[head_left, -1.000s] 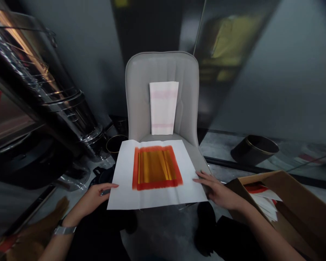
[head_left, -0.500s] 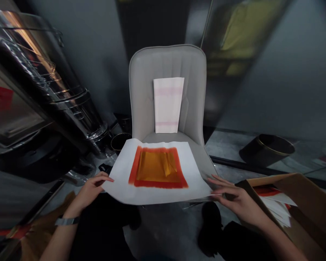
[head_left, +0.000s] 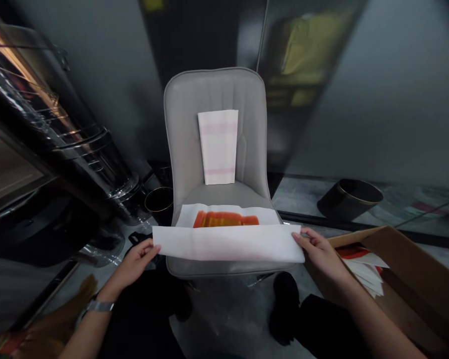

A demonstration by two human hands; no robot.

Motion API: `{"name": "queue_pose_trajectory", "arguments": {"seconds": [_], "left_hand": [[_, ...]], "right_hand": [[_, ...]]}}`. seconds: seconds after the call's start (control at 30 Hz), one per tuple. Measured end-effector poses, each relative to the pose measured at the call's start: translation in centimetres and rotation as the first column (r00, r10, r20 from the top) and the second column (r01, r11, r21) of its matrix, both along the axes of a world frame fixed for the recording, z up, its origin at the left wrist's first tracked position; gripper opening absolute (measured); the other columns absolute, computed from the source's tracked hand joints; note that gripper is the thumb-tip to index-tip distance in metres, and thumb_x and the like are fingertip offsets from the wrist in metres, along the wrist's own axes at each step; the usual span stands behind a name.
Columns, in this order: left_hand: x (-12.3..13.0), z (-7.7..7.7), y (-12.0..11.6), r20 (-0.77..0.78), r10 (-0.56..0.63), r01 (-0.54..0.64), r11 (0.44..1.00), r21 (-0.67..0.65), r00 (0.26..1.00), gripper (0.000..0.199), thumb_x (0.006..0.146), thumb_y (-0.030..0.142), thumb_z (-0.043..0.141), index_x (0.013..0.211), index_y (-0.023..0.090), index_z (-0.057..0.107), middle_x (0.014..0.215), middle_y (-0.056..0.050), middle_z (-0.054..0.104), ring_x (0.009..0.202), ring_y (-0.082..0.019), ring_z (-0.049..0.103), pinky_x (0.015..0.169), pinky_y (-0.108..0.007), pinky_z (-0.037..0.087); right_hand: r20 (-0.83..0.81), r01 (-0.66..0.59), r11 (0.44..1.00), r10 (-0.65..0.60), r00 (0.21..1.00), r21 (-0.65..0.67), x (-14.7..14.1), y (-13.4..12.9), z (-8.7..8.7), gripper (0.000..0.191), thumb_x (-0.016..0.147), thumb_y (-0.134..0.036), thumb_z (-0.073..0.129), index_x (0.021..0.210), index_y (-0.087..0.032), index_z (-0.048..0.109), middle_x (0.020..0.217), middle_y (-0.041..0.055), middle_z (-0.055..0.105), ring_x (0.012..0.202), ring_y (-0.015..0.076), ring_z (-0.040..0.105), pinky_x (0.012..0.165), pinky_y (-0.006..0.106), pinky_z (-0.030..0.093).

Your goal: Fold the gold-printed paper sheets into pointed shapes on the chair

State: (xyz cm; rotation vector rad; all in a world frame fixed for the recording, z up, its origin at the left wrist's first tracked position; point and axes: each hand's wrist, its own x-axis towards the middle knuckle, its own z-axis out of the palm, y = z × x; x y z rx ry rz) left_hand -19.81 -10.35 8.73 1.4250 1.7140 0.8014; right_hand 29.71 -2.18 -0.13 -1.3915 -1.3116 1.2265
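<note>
A white sheet of paper (head_left: 228, 243) lies on the seat of a grey chair (head_left: 216, 87), its near edge lifted and folded over toward the backrest. Beyond the fold an orange-red square with a gold middle (head_left: 226, 219) still shows in part; the rest is covered. My left hand (head_left: 140, 257) pinches the left end of the raised flap. At the right end, my right hand (head_left: 318, 249) grips the flap between thumb and fingers. Against the backrest leans a folded white stack of paper (head_left: 219, 147) with faint pink bands.
To the right stands an open cardboard box (head_left: 415, 279) with white and red papers (head_left: 364, 269) inside. A black bin (head_left: 159, 199) sits left of the chair, and a shiny metal cylinder (head_left: 93, 149) rises beyond it. Dark glossy panels (head_left: 322, 124) stand behind the chair.
The near edge of the paper has come up and over, covering much of the orange and gold square. My right hand has closed from loosely spread fingers to a grip. The view has shifted slightly.
</note>
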Motion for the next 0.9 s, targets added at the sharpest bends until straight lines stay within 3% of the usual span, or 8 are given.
{"name": "queue_pose_trajectory", "arguments": {"seconds": [0.13, 0.33, 0.47, 0.57, 0.67, 0.77, 0.83, 0.9], "left_hand": [[0.7, -1.4, 0.8, -0.01, 0.02, -0.019, 1.0, 0.02, 1.0, 0.059, 0.079, 0.075, 0.063, 0.094, 0.018, 0.069, 0.07, 0.0, 0.067, 0.068, -0.018, 0.061, 0.059, -0.026, 0.046], [1.3, -4.1, 3.1, -0.051, 0.066, -0.068, 0.997, -0.032, 0.996, 0.059, 0.079, 0.073, 0.062, 0.096, 0.016, 0.068, 0.07, -0.002, 0.07, 0.06, -0.018, 0.059, 0.053, -0.025, 0.038], [1.3, -3.5, 4.1, -0.006, 0.051, -0.051, 0.999, 0.01, 0.999, 0.058, 0.081, 0.071, 0.064, 0.1, 0.016, 0.067, 0.074, -0.003, 0.073, 0.066, -0.02, 0.066, 0.058, -0.027, 0.046], [0.6, -2.5, 4.1, 0.135, -0.069, 0.073, 0.997, -0.025, 0.988, 0.057, 0.081, 0.061, 0.073, 0.116, 0.017, 0.065, 0.097, -0.008, 0.078, 0.09, -0.025, 0.073, 0.08, -0.034, 0.057], [-0.1, -2.1, 3.8, 0.163, -0.213, 0.233, 0.965, -0.117, 0.963, 0.068, 0.07, 0.047, 0.086, 0.129, 0.021, 0.063, 0.117, -0.01, 0.076, 0.108, -0.029, 0.072, 0.095, -0.042, 0.057], [-0.2, -2.3, 3.8, 0.044, -0.326, 0.329, 0.933, -0.147, 0.944, 0.058, 0.066, 0.038, 0.088, 0.12, 0.022, 0.072, 0.12, -0.008, 0.076, 0.114, -0.03, 0.069, 0.102, -0.044, 0.053], [-0.1, -2.3, 3.9, -0.029, -0.351, 0.342, 0.926, -0.161, 0.936, 0.042, 0.071, 0.038, 0.084, 0.108, 0.021, 0.077, 0.114, -0.007, 0.078, 0.11, -0.031, 0.07, 0.102, -0.044, 0.052], [0.0, -2.2, 4.1, -0.056, -0.358, 0.345, 0.924, -0.165, 0.932, 0.031, 0.075, 0.041, 0.078, 0.098, 0.021, 0.08, 0.109, -0.006, 0.079, 0.106, -0.03, 0.071, 0.101, -0.044, 0.053]], "right_hand": [[0.089, 0.103, 0.994, -0.1, 0.991, -0.027, -1.4, 2.0, -2.1, 0.056, 0.075, -0.076, 0.065, 0.09, -0.022, 0.062, 0.055, -0.0039, 0.054, 0.048, 0.0138, 0.043, 0.045, 0.025, 0.028], [0.28, 0.038, 0.999, -0.037, 0.959, 0.003, -2.2, 3.6, -3.3, 0.05, 0.071, -0.071, 0.061, 0.08, -0.022, 0.062, 0.052, -0.0024, 0.056, 0.048, 0.0158, 0.046, 0.049, 0.029, 0.032], [0.262, 0.016, 1.0, -0.017, 0.965, 0.004, -2.3, 4.1, -3.2, 0.046, 0.067, -0.069, 0.065, 0.076, -0.023, 0.061, 0.051, -0.0036, 0.055, 0.047, 0.0155, 0.045, 0.049, 0.029, 0.033], [0.222, 0.028, 1.0, -0.027, 0.975, 0.0, -1.9, 4.1, -3.1, 0.049, 0.071, -0.072, 0.062, 0.078, -0.023, 0.06, 0.051, -0.0042, 0.052, 0.047, 0.0149, 0.044, 0.047, 0.028, 0.032], [0.176, 0.062, 0.998, -0.061, 0.982, -0.001, -1.5, 4.0, -3.1, 0.055, 0.075, -0.078, 0.058, 0.082, -0.023, 0.059, 0.055, -0.0034, 0.054, 0.049, 0.0146, 0.045, 0.047, 0.027, 0.032], [0.143, 0.094, 0.996, -0.093, 0.985, 0.004, -1.3, 3.5, -3.1, 0.061, 0.074, -0.083, 0.058, 0.086, -0.023, 0.059, 0.058, -0.0033, 0.055, 0.05, 0.0144, 0.046, 0.046, 0.026, 0.032], [0.126, 0.109, 0.994, -0.108, 0.986, -0.001, -1.1, 3.0, -2.8, 0.063, 0.073, -0.084, 0.059, 0.087, -0.023, 0.06, 0.057, -0.0035, 0.056, 0.05, 0.0144, 0.047, 0.046, 0.025, 0.033], [0.077, 0.051, 0.997, -0.048, 0.996, -0.05, -0.7, 2.3, -2.1, 0.063, 0.073, -0.081, 0.065, 0.093, -0.021, 0.064, 0.062, -0.0013, 0.062, 0.054, 0.0161, 0.054, 0.049, 0.026, 0.038]]}}
